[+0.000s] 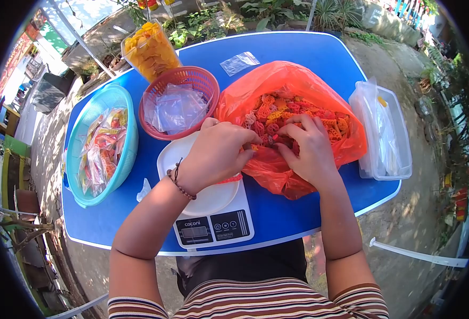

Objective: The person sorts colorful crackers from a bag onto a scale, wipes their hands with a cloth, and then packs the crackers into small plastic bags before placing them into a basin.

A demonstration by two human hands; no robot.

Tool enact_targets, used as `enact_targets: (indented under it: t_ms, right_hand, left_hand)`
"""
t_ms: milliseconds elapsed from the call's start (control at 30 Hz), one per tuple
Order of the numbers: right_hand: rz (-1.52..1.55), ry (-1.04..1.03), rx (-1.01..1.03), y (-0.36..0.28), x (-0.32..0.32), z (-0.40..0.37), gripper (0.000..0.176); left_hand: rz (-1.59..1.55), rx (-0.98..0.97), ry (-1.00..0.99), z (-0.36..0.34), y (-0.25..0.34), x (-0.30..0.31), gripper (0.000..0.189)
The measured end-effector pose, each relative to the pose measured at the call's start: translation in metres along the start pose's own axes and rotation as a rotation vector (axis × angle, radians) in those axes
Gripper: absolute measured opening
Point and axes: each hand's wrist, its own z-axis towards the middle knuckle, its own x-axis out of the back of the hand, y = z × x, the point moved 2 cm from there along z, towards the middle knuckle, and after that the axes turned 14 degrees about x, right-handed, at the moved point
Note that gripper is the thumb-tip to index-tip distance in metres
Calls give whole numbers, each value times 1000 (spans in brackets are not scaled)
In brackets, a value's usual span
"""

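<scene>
A large red plastic bag [293,74] lies open on the blue table, full of red, orange and pink curly snack pieces [293,109]. At the bag's near left edge is my left hand [221,149], its thumb and fingers pinched on a small orange piece. My right hand [309,146] reaches into the bag's opening, with thumb and fingers curled around something red among the pieces; what exactly is unclear. Below my left hand, a white kitchen scale [242,204] bears a white plate [205,204], partly covered by my forearm, and something red shows at the plate's edge.
A red basket [205,77] holds clear bags. The teal basket [130,143] at the left contains filled packets. Behind stands a tub of yellow chips [152,50]. A small clear bag [238,63] lies on the blue table [293,45]; a clear container [404,154] is at the right.
</scene>
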Motion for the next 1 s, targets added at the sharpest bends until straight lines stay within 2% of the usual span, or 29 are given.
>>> enact_targets:
  t_ms: [133,233,367,467,567,667,767,867,933,1000]
  right_hand:
    - [-101,-21,-47,3,-6,-2,15]
    - [-215,-15,-93,10,-2,-3,15]
    - [-342,3,-223,21,11,-6,20]
    - [-375,70,-124,21,16,-5,24]
    - [-101,56,56,7,17,0,26]
    - [336,-169,15,2,10,-2,24]
    - [229,-235,-31,13,16,-5,22]
    - [-132,-132,-120,27,25,-13,21]
    - [-196,-65,-208,37,31,-14,22]
    - [-234,-13,-279,45,34,-17,25]
  left_hand:
    - [149,-64,-123,-6,8,0,14]
    - [170,-7,-221,-11,19,5,14]
    - [93,-135,-43,-19,17,-7,17]
    - [94,-178,6,-18,18,-16,22]
    - [55,-168,-41,-17,22,-16,27]
    - [47,-168,-124,-20,31,-11,32]
    - [38,-167,-142,-25,34,-15,41]
    - [22,-163,-77,-29,37,-20,51]
    - [19,-171,-36,-29,37,-24,58]
    - [95,-177,-119,-29,40,-24,59]
